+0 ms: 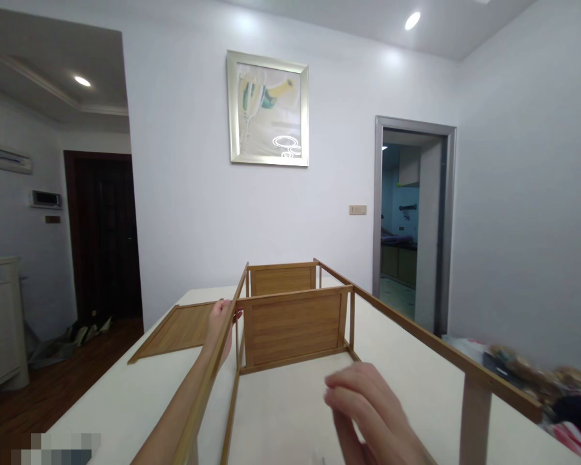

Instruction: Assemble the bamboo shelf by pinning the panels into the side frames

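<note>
The left forearm is extended forward along the left side of the wooden shelf frame [295,292], and the left hand [221,323] is wrapped around its upper left rail beside the nearer crosswise panel [295,328], the fingers closed on the rail and partly hidden by it. The right hand [368,407] is held lower and nearer, between the frame's long rails, with its fingers bent inward; whether anything is held cannot be told. The frame is laid lengthwise on the white worktop [281,413], with a farther panel [283,280] set across its far end. A separate wooden panel [186,328] is laid flat to its left. At right, beyond the worktop, plastic bags [513,361] are heaped, their contents unclear.
</note>
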Motion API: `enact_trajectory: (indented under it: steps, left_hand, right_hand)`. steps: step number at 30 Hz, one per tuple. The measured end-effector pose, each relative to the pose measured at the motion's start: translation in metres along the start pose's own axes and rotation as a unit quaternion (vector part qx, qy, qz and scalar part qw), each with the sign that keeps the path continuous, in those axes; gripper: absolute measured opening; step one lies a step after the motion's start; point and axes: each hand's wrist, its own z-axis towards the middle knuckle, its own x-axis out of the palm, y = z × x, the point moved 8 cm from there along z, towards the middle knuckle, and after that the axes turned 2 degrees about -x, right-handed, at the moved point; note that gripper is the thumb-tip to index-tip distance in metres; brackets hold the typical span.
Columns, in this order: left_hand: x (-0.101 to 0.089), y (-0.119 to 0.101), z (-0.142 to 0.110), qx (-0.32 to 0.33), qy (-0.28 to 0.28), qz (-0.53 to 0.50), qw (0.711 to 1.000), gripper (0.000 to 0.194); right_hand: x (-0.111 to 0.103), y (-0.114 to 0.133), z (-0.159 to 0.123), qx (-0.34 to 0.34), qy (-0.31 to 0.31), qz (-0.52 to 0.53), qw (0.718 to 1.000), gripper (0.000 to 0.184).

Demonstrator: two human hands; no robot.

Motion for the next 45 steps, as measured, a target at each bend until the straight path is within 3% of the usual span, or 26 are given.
enact_trajectory:
  steps: [2,4,9,18,22,27,33,45]
  left_hand:
    - [0.0,0.0,0.0,-0.003,0.004,0.002,1.0,0.028]
    - [-0.001,0.001,0.001,-0.004,0.004,0.001,1.0,0.031]
    - [-0.002,0.004,0.003,-0.007,-0.003,-0.003,1.0,0.033]
    - [0.002,-0.004,-0.001,0.003,0.005,0.011,1.0,0.031]
    - [0.004,-0.008,-0.004,0.006,0.007,0.02,1.0,0.033]
    - [0.003,-0.006,-0.005,-0.004,0.008,0.033,0.999,0.033]
    - [0.003,-0.001,-0.002,-0.023,0.02,0.049,0.998,0.035]
    - [0.011,-0.013,-0.014,0.002,0.02,0.064,0.998,0.031]
  right_hand:
    - [0.026,0.021,0.054,-0.019,0.028,-0.046,0.998,0.017]
    - [0.044,0.02,0.086,-0.004,0.051,-0.087,0.995,0.019]
    - [0.056,-0.012,0.106,0.033,0.011,-0.151,0.988,0.021]
    - [0.107,0.032,0.182,-0.095,-0.104,-0.177,0.974,0.03]
    - [0.123,0.028,0.197,-0.108,-0.067,-0.171,0.977,0.025]
    - [0.123,0.015,0.215,-0.099,-0.009,-0.183,0.978,0.019]
    - [0.122,-0.003,0.225,-0.067,-0.014,-0.187,0.98,0.022]
    - [0.121,-0.003,0.221,-0.073,-0.009,-0.17,0.983,0.021]
